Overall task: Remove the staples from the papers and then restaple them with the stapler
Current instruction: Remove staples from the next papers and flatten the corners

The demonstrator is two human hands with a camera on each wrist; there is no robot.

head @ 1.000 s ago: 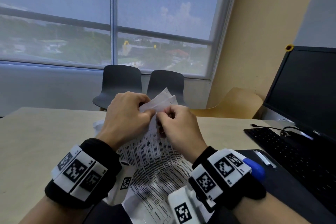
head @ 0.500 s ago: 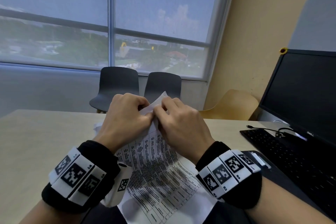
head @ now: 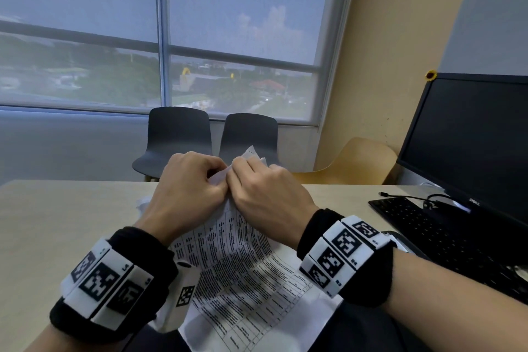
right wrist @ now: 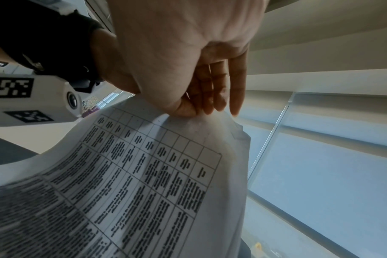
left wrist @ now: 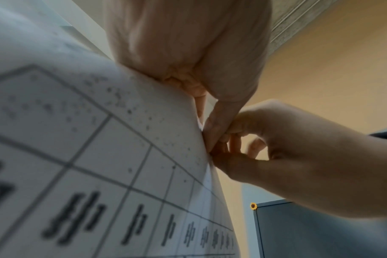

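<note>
A stapled set of printed papers point(head: 237, 266) with tables of text is held up off the beige table point(head: 57, 223), its top corner point(head: 251, 153) raised between my hands. My left hand point(head: 188, 188) grips that corner with curled fingers. My right hand point(head: 265, 191) lies knuckles up against it and pinches the same corner. In the left wrist view my right hand's thumb and fingertips point(left wrist: 219, 157) pinch the edge of the papers point(left wrist: 77, 157) just below my left hand point(left wrist: 188, 52). The right wrist view shows my right hand point(right wrist: 188, 43) on the sheet's top edge point(right wrist: 205, 122). Staple and stapler are hidden.
A black keyboard point(head: 428, 226) and a dark monitor point(head: 471, 137) fill the table's right side, with a cable point(head: 411, 197) behind the keyboard. A crumpled white scrap point(head: 143, 203) lies beyond my left hand. Two dark chairs point(head: 177, 137) and a tan chair point(head: 357, 163) stand behind the table.
My right hand has rolled knuckles up and closed in on the papers' top corner. The blue object seen by my right wrist a second ago is now hidden. The left hand's grip has held.
</note>
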